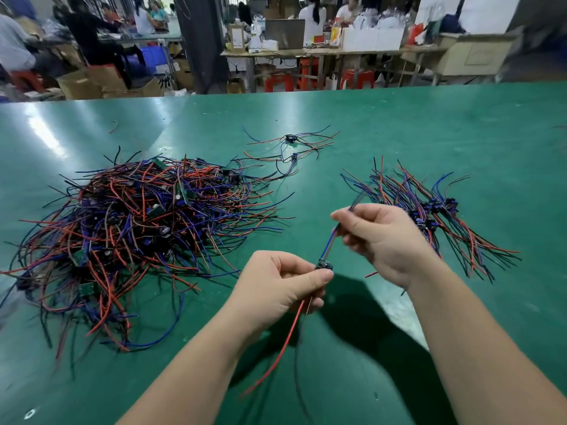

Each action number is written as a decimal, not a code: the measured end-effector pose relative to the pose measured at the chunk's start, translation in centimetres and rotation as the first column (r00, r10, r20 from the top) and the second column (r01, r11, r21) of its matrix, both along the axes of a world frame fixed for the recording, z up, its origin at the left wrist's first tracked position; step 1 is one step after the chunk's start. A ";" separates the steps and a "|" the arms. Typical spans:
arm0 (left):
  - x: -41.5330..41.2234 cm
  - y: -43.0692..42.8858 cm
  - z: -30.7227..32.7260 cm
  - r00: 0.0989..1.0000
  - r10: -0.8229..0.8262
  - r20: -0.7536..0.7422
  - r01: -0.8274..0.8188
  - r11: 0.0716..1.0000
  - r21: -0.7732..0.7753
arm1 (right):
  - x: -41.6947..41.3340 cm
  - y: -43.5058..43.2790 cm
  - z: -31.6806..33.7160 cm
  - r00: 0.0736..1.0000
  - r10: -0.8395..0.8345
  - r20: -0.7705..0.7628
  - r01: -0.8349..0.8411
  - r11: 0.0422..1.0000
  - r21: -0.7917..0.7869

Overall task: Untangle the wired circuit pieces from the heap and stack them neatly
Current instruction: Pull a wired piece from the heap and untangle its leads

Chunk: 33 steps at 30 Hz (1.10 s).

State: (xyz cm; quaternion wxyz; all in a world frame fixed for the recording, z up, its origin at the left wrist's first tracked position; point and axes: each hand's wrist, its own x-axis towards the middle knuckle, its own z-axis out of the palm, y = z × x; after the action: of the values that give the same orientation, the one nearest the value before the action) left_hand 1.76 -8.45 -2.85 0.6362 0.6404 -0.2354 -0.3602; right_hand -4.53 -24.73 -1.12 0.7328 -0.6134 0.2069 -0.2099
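Note:
A big tangled heap (144, 228) of red, blue and black wires with small circuit boards lies on the left of the green table (399, 124). On the right lies a tidier stack (429, 207) of wired pieces, wires fanned out. My left hand (282, 286) pinches one small circuit piece (323, 265) above the table; its red and black wires hang down below the hand. My right hand (380, 237) pinches the blue and red wires that run up from that piece, pulled taut between both hands.
Two loose wired pieces (290, 148) lie farther back near the table's middle. A stray wire bit (114, 126) sits at far left. Beyond the table's far edge are benches, red stools, cardboard boxes and several people working.

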 end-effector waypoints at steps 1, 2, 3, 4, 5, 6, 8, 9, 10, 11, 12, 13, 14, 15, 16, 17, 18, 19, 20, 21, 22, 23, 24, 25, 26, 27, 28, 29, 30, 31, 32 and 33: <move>-0.1 0.0 0.0 1.000 -0.017 0.015 0.016 1.000 0.014 | -0.2 -0.6 0.2 0.998 -0.059 0.014 0.058 0.997 0.050; -0.2 0.0 -0.1 0.999 -0.042 0.034 0.041 0.999 0.031 | -0.3 -1.3 0.2 0.994 -0.109 0.027 0.106 0.990 0.095; -0.4 -0.1 -0.2 0.997 -0.070 0.045 0.068 0.996 0.051 | -0.5 -1.8 0.3 0.988 -0.152 0.035 0.147 0.981 0.131; -0.5 -0.1 -0.2 0.995 -0.091 0.049 0.088 0.994 0.071 | -0.5 -2.2 0.2 0.981 -0.192 0.035 0.184 0.971 0.154; -0.6 -0.1 -0.3 0.994 -0.105 0.045 0.100 0.991 0.087 | -0.5 -2.4 0.1 0.974 -0.224 0.035 0.215 0.961 0.175; -0.5 -0.1 -0.3 0.993 -0.113 0.036 0.109 0.989 0.097 | -0.4 -2.6 -0.1 0.967 -0.252 0.041 0.238 0.950 0.203; -0.3 0.1 -0.2 0.990 -0.142 0.021 0.139 0.984 0.115 | -0.3 -2.7 -0.2 0.943 -0.323 0.085 0.286 0.912 0.295; -0.2 0.3 -0.2 0.985 -0.168 0.025 0.164 0.978 0.129 | -0.4 -2.8 -0.2 0.921 -0.368 0.127 0.306 0.886 0.348; -0.2 0.5 -0.1 0.981 -0.189 0.033 0.182 0.973 0.143 | -0.4 -3.0 -0.1 0.892 -0.416 0.176 0.322 0.859 0.397; -0.3 0.5 -0.1 0.981 -0.190 0.038 0.183 0.972 0.148 | -0.6 -3.3 0.1 0.860 -0.464 0.214 0.342 0.834 0.433; -0.4 0.5 0.0 0.985 -0.166 0.043 0.159 0.978 0.138 | -0.8 -3.6 0.2 0.836 -0.501 0.223 0.368 0.814 0.449; -0.4 0.3 -0.1 0.992 -0.119 0.042 0.113 0.987 0.113 | -0.9 -3.7 0.4 0.833 -0.516 0.201 0.397 0.809 0.433; -0.4 0.1 -0.1 0.998 -0.056 0.030 0.054 0.995 0.080 | -1.0 -3.7 0.5 0.854 -0.497 0.154 0.414 0.827 0.380; -0.2 -0.2 -0.2 1.000 0.014 0.005 -0.014 0.999 0.048 | -0.9 -3.3 0.5 0.894 -0.436 0.102 0.391 0.872 0.296; 0.0 -0.3 -0.3 0.996 0.081 -0.023 -0.081 0.997 0.021 | -0.8 -2.6 0.4 0.944 -0.326 0.058 0.309 0.930 0.200; 0.3 -0.4 -0.4 0.990 0.137 -0.042 -0.137 0.991 0.001 | -0.5 -1.6 0.1 0.983 -0.185 0.015 0.183 0.977 0.105; 0.6 -0.4 -0.6 0.984 0.174 -0.039 -0.175 0.985 -0.013 | -0.2 -0.5 -0.1 0.998 -0.046 -0.040 0.046 0.999 0.009; 0.8 -0.3 -0.7 0.982 0.191 -0.008 -0.191 0.981 -0.019 | 0.1 0.6 -0.3 0.993 0.055 -0.105 -0.067 0.992 -0.107; 1.0 -0.3 -0.9 0.981 0.188 0.049 -0.187 0.982 -0.020 | 0.3 1.6 -0.6 0.982 0.096 -0.162 -0.134 0.962 -0.240; 1.0 -0.2 -1.0 0.978 0.174 0.112 -0.173 0.985 -0.023 | 0.5 2.3 -1.0 0.978 0.083 -0.191 -0.150 0.919 -0.364; 1.0 -0.2 -1.1 0.973 0.156 0.170 -0.153 0.988 -0.030 | 0.7 2.7 -1.2 0.982 0.042 -0.183 -0.122 0.882 -0.456; 0.9 -0.2 -1.2 0.968 0.136 0.209 -0.131 0.991 -0.039 | 0.8 2.9 -1.3 0.989 -0.002 -0.151 -0.075 0.863 -0.500; 0.9 -0.3 -1.2 0.966 0.118 0.231 -0.109 0.993 -0.050 | 0.8 2.8 -1.2 0.993 -0.031 -0.113 -0.030 0.863 -0.505; 0.8 -0.3 -1.3 0.965 0.104 0.242 -0.094 0.994 -0.055 | 0.7 2.6 -1.0 0.996 -0.046 -0.077 0.003 0.877 -0.481; 0.8 -0.4 -1.3 0.966 0.095 0.242 -0.083 0.995 -0.057 | 0.6 2.1 -0.8 0.998 -0.058 -0.038 0.036 0.895 -0.444; 0.7 -0.3 -1.3 0.968 0.089 0.233 -0.079 0.996 -0.052 | 0.3 1.5 -0.4 0.997 -0.081 0.008 0.077 0.911 -0.406; 0.8 -0.3 -1.2 0.972 0.090 0.217 -0.082 0.996 -0.047 | 0.0 0.7 -0.1 0.990 -0.126 0.060 0.139 0.918 -0.371; 0.8 -0.2 -1.2 0.972 0.104 0.212 -0.097 0.994 -0.040 | -0.4 -0.3 0.4 0.974 -0.198 0.110 0.224 0.912 -0.344; 1.0 -0.1 -1.2 0.965 0.130 0.229 -0.126 0.992 -0.031 | -0.9 -1.6 0.8 0.946 -0.286 0.152 0.321 0.885 -0.337; 1.3 0.0 -1.3 0.951 0.165 0.263 -0.164 0.986 -0.023 | -1.6 -3.0 1.1 0.908 -0.378 0.180 0.418 0.835 -0.357; 1.6 0.1 -1.3 0.932 0.201 0.301 -0.206 0.978 -0.017 | -2.3 -4.4 1.2 0.863 -0.466 0.195 0.504 0.768 -0.395; 1.9 0.2 -1.3 0.911 0.235 0.339 -0.245 0.969 -0.011 | -2.9 -5.8 1.1 0.815 -0.546 0.196 0.570 0.692 -0.443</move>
State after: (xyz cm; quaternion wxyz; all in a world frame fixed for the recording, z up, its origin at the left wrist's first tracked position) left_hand 3.68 -8.28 -4.16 0.6156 0.7265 -0.2548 -0.1679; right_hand -7.47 -30.58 -0.03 0.4623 -0.6786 0.3061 -0.4816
